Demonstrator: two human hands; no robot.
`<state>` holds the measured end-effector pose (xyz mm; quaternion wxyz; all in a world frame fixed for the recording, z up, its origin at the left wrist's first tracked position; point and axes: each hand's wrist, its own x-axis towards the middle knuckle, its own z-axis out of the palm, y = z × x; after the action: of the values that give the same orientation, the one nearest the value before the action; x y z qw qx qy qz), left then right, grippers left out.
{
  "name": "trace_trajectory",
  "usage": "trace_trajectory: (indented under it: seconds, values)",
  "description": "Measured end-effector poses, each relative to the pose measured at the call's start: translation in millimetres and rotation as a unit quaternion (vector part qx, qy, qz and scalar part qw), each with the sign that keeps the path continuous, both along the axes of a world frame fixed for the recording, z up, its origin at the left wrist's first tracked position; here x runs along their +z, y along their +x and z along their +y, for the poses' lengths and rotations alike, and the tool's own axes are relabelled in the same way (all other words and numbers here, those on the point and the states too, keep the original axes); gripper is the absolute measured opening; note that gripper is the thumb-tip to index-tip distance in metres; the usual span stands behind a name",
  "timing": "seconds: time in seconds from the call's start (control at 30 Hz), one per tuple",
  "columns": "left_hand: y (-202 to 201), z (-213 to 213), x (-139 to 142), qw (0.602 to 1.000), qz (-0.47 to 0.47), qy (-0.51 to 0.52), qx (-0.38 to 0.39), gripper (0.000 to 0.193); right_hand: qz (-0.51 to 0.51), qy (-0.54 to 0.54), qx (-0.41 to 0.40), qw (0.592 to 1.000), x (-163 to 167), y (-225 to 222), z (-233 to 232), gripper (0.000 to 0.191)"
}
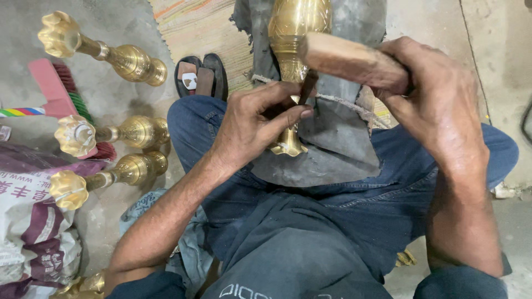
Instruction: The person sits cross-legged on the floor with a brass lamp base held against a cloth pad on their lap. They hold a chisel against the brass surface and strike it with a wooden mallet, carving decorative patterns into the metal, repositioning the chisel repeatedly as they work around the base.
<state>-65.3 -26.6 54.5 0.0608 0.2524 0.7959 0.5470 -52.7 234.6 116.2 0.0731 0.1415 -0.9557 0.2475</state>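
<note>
Left hand [256,119] pinched a thin dark punch [307,87] against the brass vase [291,39] lying on the lap | right hand [438,99] clenched a wooden mallet [346,58] above it | three brass stands [105,52] lay on floor left.

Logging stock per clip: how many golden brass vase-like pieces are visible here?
4 clearly: three flower-topped brass pieces lie on the floor at left, upper, middle, lower; one brass vase rests on the lap. More brass at the bottom-left edge may be another.
</note>
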Motion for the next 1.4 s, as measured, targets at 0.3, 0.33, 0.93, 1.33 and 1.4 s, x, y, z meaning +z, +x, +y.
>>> trace_trajectory:
  seconds: [0.3,0.33,0.93,1.33,1.4]
  values:
    - [-3,-1,-5,1.000,0.007,-0.019,0.001,0.031,-0.090,-0.034,-0.089,0.991,-4,-6,12,0.037]
    - [-2,-1,-5,1.000,0.007,-0.018,0.004,0.032,-0.052,0.034,-0.044,0.997,-6,-6,14,0.035]
    - [-2,-5,-9,1.000,0.018,-0.018,0.000,0.035,-0.049,0.028,-0.028,0.998,-11,-8,16,0.030]
    - [-4,-5,-14,1.000,0.026,-0.002,-0.008,0.035,-0.036,0.041,0.008,0.998,-13,-9,18,0.031]
    - [-3,-6,-13,1.000,0.029,-0.008,-0.001,0.036,-0.096,-0.027,-0.004,0.995,-13,-9,17,0.031]
